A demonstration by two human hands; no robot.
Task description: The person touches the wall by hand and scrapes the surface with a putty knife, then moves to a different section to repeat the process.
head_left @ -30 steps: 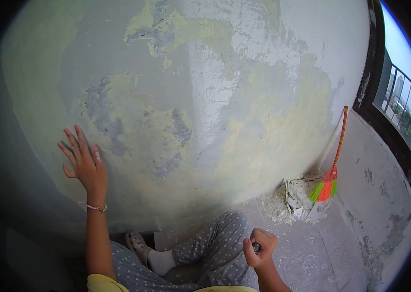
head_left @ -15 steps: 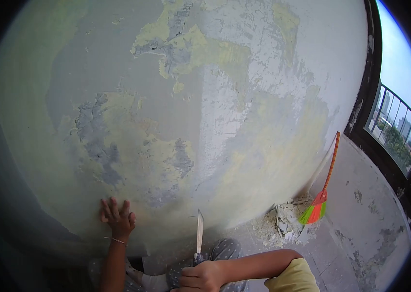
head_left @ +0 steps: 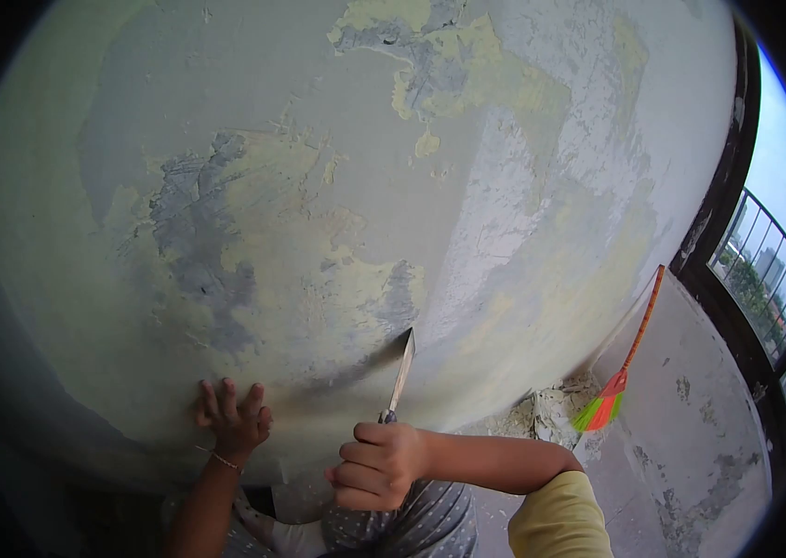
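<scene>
Fingers spread, my left hand rests against the lower part of the wall and holds nothing. My right hand is closed in a fist around the dark handle of a knife-like scraper. Its long pale blade points up, with the tip at or very near the wall below a grey patch. The wall is mottled with yellowish, grey and white areas, and its surface coat is peeled in places. Whether the blade touches the wall is hard to tell.
At the right a broom with green and orange bristles leans in the corner. Beside it lies a heap of scrapings on the floor. A dark-framed window shows a railing outside. My patterned trouser legs are below.
My right hand has risen with the scraper, bringing the blade tip up to the wall. My left hand stays on the wall. The whole view has shifted and tilted slightly.
</scene>
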